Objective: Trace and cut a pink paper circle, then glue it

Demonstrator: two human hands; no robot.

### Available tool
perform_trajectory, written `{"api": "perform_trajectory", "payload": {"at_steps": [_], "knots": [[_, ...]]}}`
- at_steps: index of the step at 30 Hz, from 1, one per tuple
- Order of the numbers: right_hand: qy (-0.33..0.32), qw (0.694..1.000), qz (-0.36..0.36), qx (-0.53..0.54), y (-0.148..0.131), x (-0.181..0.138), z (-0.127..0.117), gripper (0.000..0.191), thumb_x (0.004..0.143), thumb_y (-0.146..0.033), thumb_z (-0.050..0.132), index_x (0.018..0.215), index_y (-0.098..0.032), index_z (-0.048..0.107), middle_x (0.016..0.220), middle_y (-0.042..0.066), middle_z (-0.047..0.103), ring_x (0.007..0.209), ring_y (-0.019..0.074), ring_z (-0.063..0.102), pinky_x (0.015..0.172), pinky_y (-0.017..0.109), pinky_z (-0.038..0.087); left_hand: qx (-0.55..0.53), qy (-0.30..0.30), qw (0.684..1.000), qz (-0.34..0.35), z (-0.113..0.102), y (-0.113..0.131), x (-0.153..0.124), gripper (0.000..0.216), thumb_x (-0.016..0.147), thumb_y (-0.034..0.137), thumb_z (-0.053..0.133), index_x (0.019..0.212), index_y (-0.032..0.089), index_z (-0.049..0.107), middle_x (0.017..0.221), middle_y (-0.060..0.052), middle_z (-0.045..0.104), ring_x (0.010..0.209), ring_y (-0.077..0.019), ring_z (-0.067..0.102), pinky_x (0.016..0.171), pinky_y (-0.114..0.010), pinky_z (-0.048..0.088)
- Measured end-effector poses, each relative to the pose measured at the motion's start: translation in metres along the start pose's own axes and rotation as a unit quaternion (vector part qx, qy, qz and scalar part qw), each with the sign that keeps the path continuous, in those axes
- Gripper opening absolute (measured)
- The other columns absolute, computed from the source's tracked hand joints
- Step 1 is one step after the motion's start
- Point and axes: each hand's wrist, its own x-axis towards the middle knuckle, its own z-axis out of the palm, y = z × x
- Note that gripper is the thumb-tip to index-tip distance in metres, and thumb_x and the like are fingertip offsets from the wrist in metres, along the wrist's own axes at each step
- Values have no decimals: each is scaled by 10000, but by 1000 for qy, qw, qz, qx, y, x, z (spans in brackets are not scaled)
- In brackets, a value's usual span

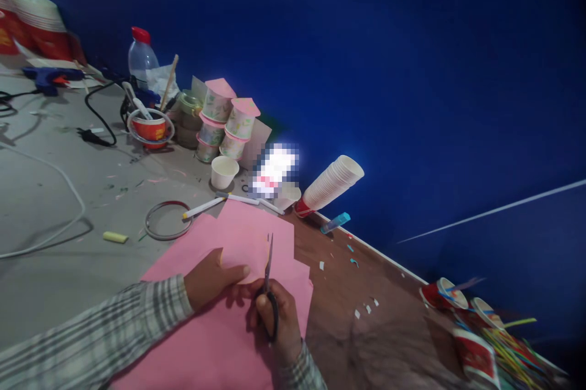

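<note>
Cutting seems the step in hand: the left hand (211, 277) pinches a pink paper (242, 251) over pink sheets (196, 341), near centre; the right hand (284, 310) grips scissors (269, 265) at its right side. Accurate snipping calls for steady paper.

Pink paper (242, 252) is held by left hand (213, 280) and scissors (268, 265) gripped in right hand (284, 310) at lower centre, with stacked white cups (327, 187) seen right of centre, red-capped bottle (141, 59) upper left, blue wall (412, 72) upper right.
</note>
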Motion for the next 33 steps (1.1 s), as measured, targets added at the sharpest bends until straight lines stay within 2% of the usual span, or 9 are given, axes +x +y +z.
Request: {"api": "perform_trajectory", "payload": {"at_steps": [8, 15, 21, 30, 33], "knots": [[6, 1000, 2, -29, -4, -1, 1, 250, 656, -404, 649, 735, -167, 643, 603, 5, 639, 342, 84, 464, 335, 163, 354, -4, -14, 1000, 0, -1, -1, 1, 235, 581, 376, 612, 538, 147, 645, 409, -33, 660, 357, -181, 577, 326, -273, 408], [10, 1000, 3, -29, 0, -1, -2, 254, 655, -409, 655, 762, -179, 641, 683, 29, 667, 342, 82, 470, 325, 169, 372, -6, 1, 1000, -3, -3, -2, 2, 237, 552, 378, 624, 532, 141, 635, 371, -36, 641, 345, -191, 575, 309, -271, 398], [5, 1000, 10, -30, -3, 0, 0, 277, 636, -432, 665, 745, -179, 639, 562, -11, 626, 318, 74, 439, 314, 160, 375, 13, -7, 1000, 4, -5, 0, 2, 267, 569, 389, 611, 546, 126, 645, 397, -46, 655, 350, -189, 585, 305, -263, 401], [21, 998, 11, -52, -2, 0, 0, 257, 629, -423, 674, 711, -182, 639, 426, -54, 553, 289, 81, 422, 291, 164, 381, -18, -31, 999, 4, -8, 1, 3, 276, 576, 377, 633, 587, 103, 657, 403, -40, 660, 337, -176, 585, 279, -239, 396], [24, 998, 26, -47, 2, 0, -2, 237, 632, -396, 684, 709, -179, 630, 376, -79, 512, 276, 74, 408, 293, 154, 373, -20, -26, 999, -8, -11, 0, 4, 258, 573, 359, 639, 567, 102, 645, 344, -17, 627, 318, -182, 581, 269, -243, 399]]}}
